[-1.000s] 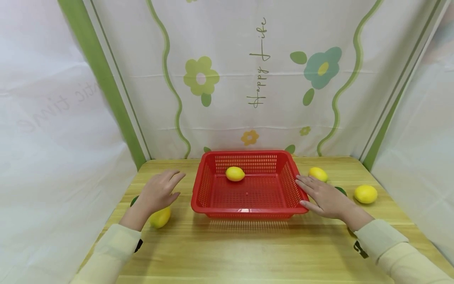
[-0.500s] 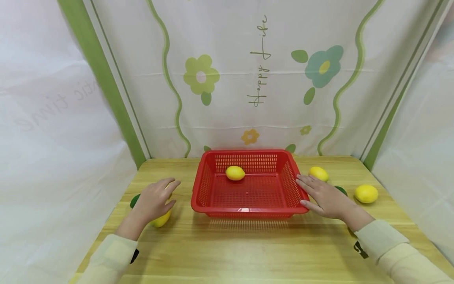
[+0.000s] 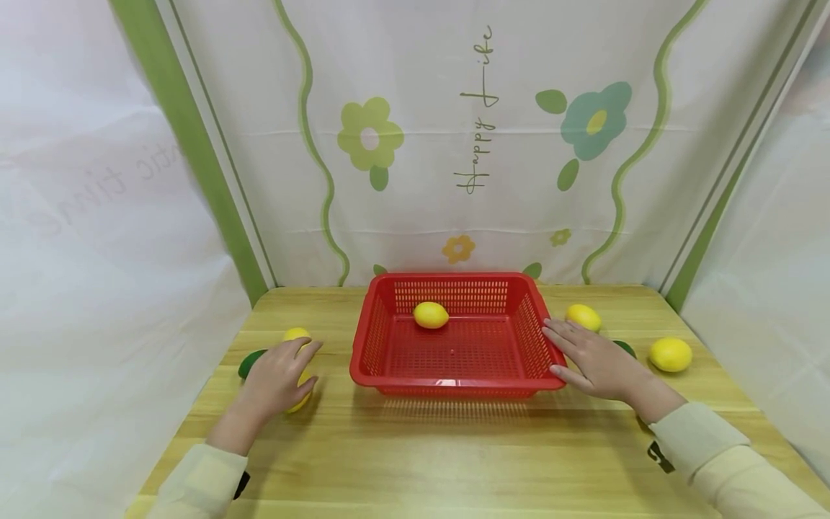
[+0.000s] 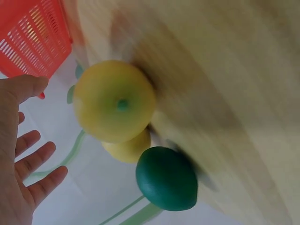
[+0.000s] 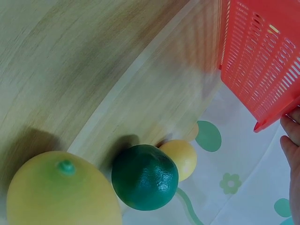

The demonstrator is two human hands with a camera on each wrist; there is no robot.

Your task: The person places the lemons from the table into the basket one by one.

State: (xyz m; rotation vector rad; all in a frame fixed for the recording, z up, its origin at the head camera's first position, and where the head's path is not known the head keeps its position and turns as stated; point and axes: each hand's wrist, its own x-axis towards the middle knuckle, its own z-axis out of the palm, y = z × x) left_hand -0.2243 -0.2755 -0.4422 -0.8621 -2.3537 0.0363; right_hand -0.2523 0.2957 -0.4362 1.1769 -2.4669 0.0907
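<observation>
My left hand (image 3: pixel 275 378) is over the table's left side, fingers slightly bent, above a yellow lemon (image 3: pixel 298 405). That lemon, with a green-tinted tip (image 4: pixel 115 101), appears apart from the hand in the left wrist view. Just beyond it lies a second lemon (image 3: pixel 296 334), and a dark green fruit like a lime (image 3: pixel 249 362) sits to the left. My right hand (image 3: pixel 596 360) rests with straight fingers on the right rim of the red plastic basket (image 3: pixel 454 383). One lemon (image 3: pixel 431 315) lies inside the basket, toward its back left.
On the right are a lemon (image 3: pixel 583 317) behind my hand, another lemon (image 3: pixel 671 355) farther right, and a dark green fruit (image 5: pixel 145 178) mostly hidden by the hand in the head view. A printed curtain (image 3: pixel 415 180) stands behind the wooden table (image 3: pixel 441 461).
My left hand has come down and back toward me, now lower over the near left lemon; the far left lemon has come into sight. The right hand and the basket stay put.
</observation>
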